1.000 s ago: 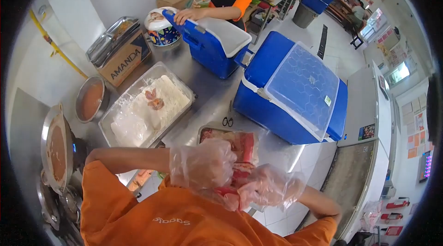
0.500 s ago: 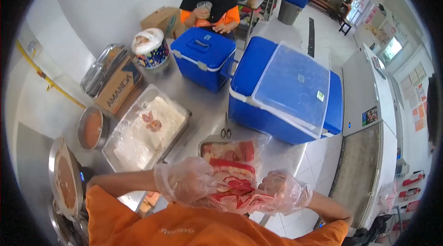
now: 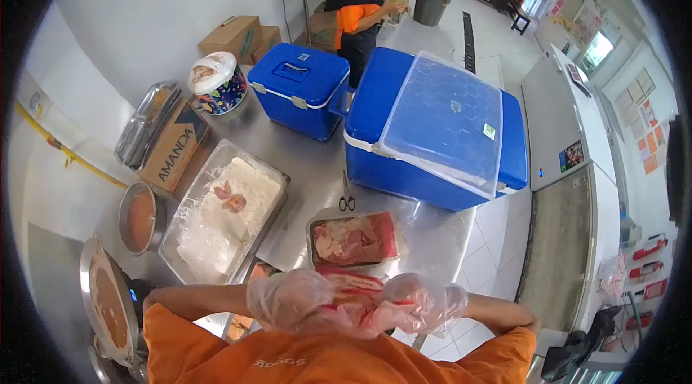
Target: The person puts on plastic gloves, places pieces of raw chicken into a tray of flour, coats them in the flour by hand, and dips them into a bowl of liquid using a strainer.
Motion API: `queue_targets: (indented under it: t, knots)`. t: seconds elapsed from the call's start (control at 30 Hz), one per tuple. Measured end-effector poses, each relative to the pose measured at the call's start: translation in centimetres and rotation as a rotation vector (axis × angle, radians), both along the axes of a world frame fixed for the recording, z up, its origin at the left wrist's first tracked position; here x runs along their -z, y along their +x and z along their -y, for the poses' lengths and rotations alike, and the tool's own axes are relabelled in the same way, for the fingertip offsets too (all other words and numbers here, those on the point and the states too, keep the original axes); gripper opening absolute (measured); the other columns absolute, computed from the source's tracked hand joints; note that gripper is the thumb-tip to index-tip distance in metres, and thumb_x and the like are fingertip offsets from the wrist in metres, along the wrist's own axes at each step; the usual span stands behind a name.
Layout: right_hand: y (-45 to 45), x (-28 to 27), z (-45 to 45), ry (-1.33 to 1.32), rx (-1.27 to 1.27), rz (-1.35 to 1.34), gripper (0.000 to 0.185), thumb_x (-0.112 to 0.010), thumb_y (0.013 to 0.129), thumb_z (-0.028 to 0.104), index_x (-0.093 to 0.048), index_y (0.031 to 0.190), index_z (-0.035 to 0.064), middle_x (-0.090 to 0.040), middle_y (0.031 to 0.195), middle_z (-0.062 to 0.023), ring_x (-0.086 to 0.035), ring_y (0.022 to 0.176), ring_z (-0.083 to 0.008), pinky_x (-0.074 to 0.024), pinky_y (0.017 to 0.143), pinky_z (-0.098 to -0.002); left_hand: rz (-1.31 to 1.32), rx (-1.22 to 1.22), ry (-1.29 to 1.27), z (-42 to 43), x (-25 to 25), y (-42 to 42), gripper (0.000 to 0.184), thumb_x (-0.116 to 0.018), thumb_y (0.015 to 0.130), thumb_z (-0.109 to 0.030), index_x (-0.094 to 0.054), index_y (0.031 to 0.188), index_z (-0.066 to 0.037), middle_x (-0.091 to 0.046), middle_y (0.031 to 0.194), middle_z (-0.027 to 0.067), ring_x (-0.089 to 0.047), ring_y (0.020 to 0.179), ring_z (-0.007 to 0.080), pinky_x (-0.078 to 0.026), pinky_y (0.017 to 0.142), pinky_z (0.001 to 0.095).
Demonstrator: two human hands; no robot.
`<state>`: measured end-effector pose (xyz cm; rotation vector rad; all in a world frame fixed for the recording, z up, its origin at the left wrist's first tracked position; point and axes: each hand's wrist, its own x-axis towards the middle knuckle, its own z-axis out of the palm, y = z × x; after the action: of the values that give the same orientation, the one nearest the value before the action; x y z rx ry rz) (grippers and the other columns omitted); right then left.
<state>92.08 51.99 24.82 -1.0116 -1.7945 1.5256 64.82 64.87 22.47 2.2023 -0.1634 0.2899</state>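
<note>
Red-printed plastic bag [image 3: 353, 287] between left hand [image 3: 294, 299] and right hand [image 3: 424, 300], lower centre.
I find all visible fingers curled onto it; meat tray [image 3: 311, 240] just up-frame.

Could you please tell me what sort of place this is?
Probably a commercial kitchen: a large tray holds white, flour-like powder, raw-looking meat lies in a metal pan, and a blue cooler stands nearby.

L hand [image 3: 292, 301] & R hand [image 3: 424, 302], gloved, near ea. other, both arms [image 3: 194, 302] bent w/ elbows out.
</note>
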Motion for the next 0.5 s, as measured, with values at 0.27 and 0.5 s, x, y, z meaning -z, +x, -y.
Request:
queue_targets:
  t: [0.27,0.5]
  knots:
    - [0.3,2.0,-2.3,-0.123,0.158,0.241,0.047,-0.053,0.096,0.048,-0.07,0.094,0.0043,-0.067,0.087,-0.0199,-0.063,0.069,-0.0264,-0.0516,0.065,-0.0409,-0.022,-0.297,0.293,0.5,5.5,2.8,0.03,-0.063,0.089,-0.027,-0.064,0.111,-0.007,-0.069,0.096,0.0128,-0.066,0.075,0.0319,-0.052,0.063,0.0401]
    - [3.4,10.5,-7.7,-0.168,0.1,0.506,0.069,-0.039,0.094,0.066,-0.069,0.105,0.0054,-0.065,0.107,-0.023,-0.06,0.1,-0.0362,-0.048,0.09,-0.0459,-0.15,-0.513,0.398,0.4,8.6,7.0,0.025,-0.059,0.093,-0.028,-0.069,0.096,-0.005,-0.069,0.087,0.0153,-0.067,0.073,0.0322,-0.052,0.061,0.0422]
